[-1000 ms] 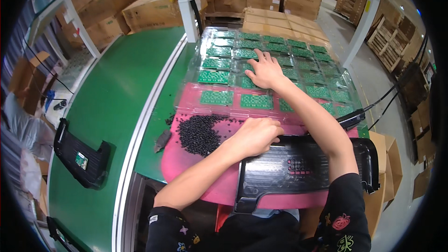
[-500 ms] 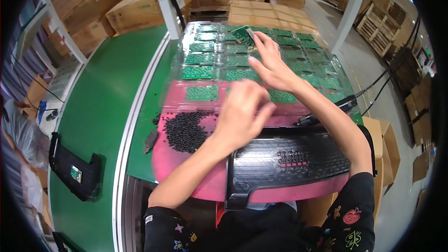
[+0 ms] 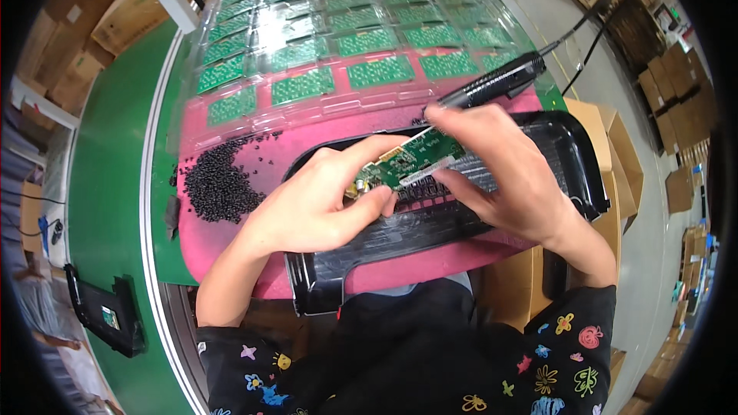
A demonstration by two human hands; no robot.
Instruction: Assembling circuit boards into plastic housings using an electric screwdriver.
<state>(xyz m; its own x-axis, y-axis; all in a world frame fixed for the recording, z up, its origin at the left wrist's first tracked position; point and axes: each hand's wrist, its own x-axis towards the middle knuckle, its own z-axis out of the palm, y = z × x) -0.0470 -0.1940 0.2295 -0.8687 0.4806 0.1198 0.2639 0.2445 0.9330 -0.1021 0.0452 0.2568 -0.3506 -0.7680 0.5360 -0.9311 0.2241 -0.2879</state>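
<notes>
Above the black moulded plastic housing (image 3: 492, 219), both hands pinch a small green rectangular circuit board (image 3: 411, 160): left hand (image 3: 323, 200) closed on its lower-left end, right hand (image 3: 500, 169) closed on its upper-right edge, board tilted. Beside them, a heap of small black screws (image 3: 219, 184) lies on the pink bench mat (image 3: 231, 246). Beyond, clear plastic trays of green boards (image 3: 346, 38); a black electric screwdriver (image 3: 492, 84), probably resting on the mat.

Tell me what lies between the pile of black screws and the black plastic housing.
In the head view, only bare pink mat lies between the pile of black screws and the black plastic housing, apart from a few stray screws near the pile.
</notes>
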